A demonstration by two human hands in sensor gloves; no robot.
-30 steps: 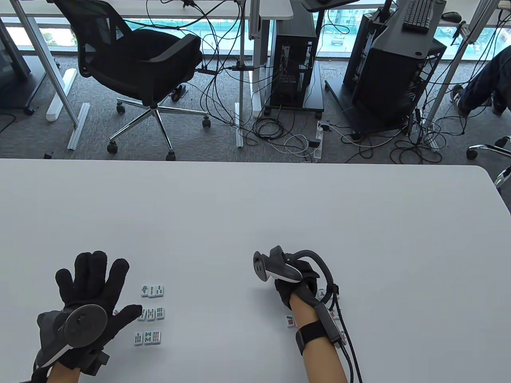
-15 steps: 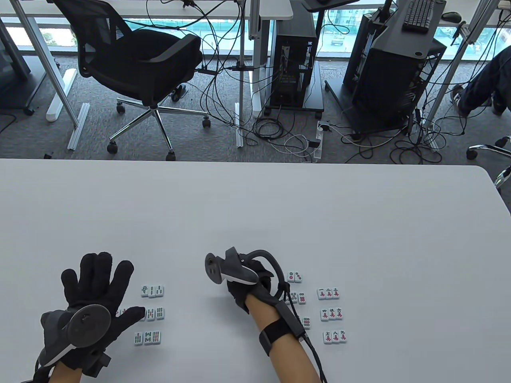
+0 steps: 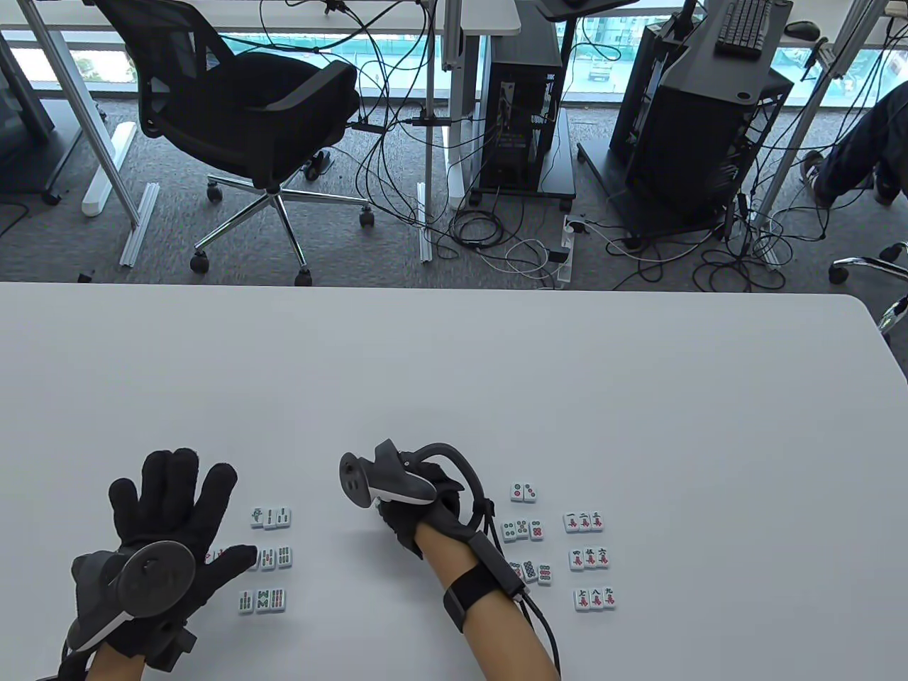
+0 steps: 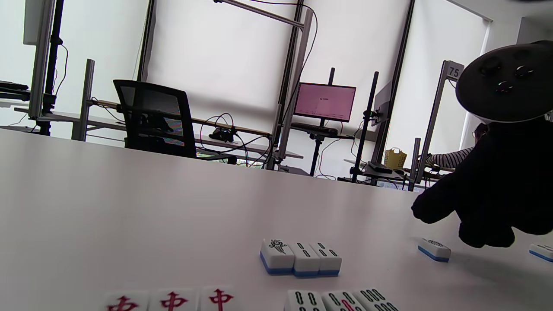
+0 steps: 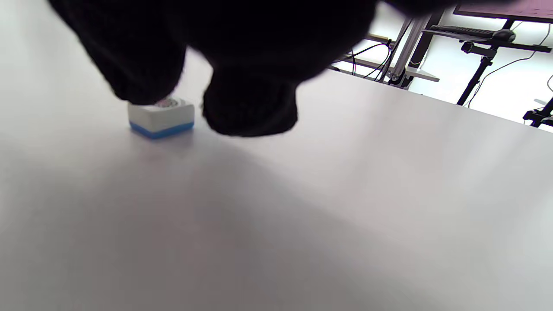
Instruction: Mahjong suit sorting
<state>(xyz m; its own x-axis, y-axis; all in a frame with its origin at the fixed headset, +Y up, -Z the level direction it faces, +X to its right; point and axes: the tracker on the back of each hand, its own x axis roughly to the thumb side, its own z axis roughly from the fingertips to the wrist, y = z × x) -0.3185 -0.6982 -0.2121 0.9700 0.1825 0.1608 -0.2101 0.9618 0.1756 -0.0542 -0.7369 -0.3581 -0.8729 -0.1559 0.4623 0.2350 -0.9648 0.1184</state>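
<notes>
While reaching down to a lone white, blue-backed mahjong tile well right of the three-row green bamboo tile block, touching its top with curled fingers of the black-gloved right hand; pinching or merely touching, cannot tell. Keeping the left hand spread flat just left of that block. Could skid the tile off thick glove fabric, or drag the black wrist cable through the dot-tile rows farther right.
</notes>
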